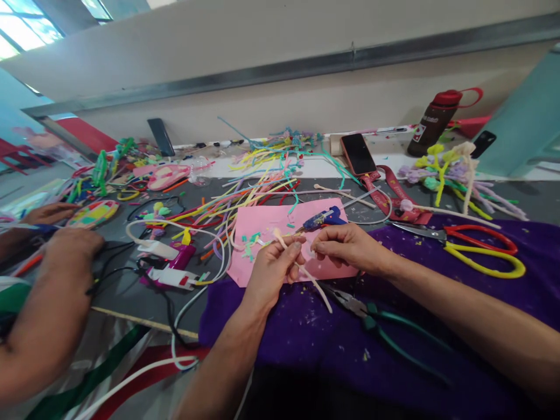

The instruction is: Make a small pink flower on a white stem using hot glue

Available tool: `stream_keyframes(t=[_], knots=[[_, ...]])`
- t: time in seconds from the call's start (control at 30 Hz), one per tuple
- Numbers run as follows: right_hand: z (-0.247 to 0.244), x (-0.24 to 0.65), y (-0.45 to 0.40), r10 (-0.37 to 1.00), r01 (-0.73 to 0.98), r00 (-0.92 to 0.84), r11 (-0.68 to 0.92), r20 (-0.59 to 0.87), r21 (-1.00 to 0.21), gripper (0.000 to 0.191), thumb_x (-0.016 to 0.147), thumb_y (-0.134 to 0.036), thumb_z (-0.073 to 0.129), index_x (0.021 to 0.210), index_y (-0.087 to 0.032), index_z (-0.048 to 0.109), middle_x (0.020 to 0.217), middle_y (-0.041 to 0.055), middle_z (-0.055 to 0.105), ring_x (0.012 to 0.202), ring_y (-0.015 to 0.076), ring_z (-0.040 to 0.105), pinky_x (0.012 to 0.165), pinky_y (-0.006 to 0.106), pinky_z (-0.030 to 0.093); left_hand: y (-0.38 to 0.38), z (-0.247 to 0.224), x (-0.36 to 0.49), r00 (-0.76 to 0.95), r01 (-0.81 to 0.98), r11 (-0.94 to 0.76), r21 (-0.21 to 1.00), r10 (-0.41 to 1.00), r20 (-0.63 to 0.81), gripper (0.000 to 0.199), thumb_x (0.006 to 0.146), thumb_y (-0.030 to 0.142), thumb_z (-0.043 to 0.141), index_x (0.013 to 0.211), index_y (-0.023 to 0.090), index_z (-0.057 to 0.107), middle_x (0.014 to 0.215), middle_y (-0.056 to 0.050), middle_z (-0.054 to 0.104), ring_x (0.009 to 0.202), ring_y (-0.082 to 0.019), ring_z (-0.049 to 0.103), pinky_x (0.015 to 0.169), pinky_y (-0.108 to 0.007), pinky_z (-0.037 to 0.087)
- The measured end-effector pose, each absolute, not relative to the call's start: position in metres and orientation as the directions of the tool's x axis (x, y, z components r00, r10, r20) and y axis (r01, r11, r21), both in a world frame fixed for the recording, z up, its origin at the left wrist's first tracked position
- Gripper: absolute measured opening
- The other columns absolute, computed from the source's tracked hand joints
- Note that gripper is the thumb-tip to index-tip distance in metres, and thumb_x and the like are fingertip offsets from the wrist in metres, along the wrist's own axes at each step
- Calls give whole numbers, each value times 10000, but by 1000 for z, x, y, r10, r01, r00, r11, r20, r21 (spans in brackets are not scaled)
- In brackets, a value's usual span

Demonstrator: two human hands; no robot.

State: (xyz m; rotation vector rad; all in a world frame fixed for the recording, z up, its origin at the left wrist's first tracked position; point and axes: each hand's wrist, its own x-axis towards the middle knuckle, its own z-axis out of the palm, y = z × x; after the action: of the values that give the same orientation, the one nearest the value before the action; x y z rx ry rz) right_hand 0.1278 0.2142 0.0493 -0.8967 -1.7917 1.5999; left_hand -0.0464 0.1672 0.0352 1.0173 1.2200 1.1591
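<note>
My left hand (276, 268) is closed on a cream pipe cleaner (322, 296). One end pokes up above the thumb, and the other slants down to the right over the purple cloth (306, 338). To the right, my right hand (339, 245) is pinched shut; a tiny pale bit shows at its fingertips, too small to name. Both hands are over a pink sheet (254, 219) strewn with green pipe cleaner snippets (250, 248). A blue glue gun (324, 217) lies on the sheet just beyond my hands. Green-handled pliers (370, 315) rest below my right hand.
Scissors (464, 240) lie at right. Behind are a phone (359, 154), a bottle (435, 122) and piled pipe cleaners (258, 192). Cables and a white plug (157, 249) sit left, beside another person's arm (65, 291). Bundled pipe cleaner flowers (437, 169) lie back right.
</note>
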Motion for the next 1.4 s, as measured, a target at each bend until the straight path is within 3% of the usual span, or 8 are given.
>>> stream_keyframes(t=[0.27,0.57,0.87,1.4], knots=[[48,127,213,790,120,-613,82,-9,-989,137,780,-218,521,698,-147,607,507,-55,477,416,43,423,405,151,340,167,34,-46,-16,-119,139,983,990,-142,234,731,341,643,839,134,631,584,23,595,351,-29,427,341,-158,299],[43,122,209,799,131,-597,179,67,-975,157,803,-241,501,716,-147,592,603,-36,510,445,51,440,410,158,366,166,30,-44,-24,-136,167,977,985,-171,255,689,316,690,865,147,619,621,2,645,381,-42,461,358,-151,337],[39,122,208,804,183,-590,220,73,-958,172,811,-226,473,722,-149,598,551,-47,458,448,61,414,402,168,320,164,32,-43,-22,-177,123,977,991,-129,172,710,291,671,772,144,607,574,40,580,375,-26,445,348,-133,335],[41,123,207,800,163,-598,181,49,-970,247,852,-255,430,659,-151,543,545,-36,468,434,56,431,400,166,323,164,33,-43,0,-124,148,981,989,-149,185,708,277,680,789,142,584,596,9,625,394,-42,464,355,-139,346]])
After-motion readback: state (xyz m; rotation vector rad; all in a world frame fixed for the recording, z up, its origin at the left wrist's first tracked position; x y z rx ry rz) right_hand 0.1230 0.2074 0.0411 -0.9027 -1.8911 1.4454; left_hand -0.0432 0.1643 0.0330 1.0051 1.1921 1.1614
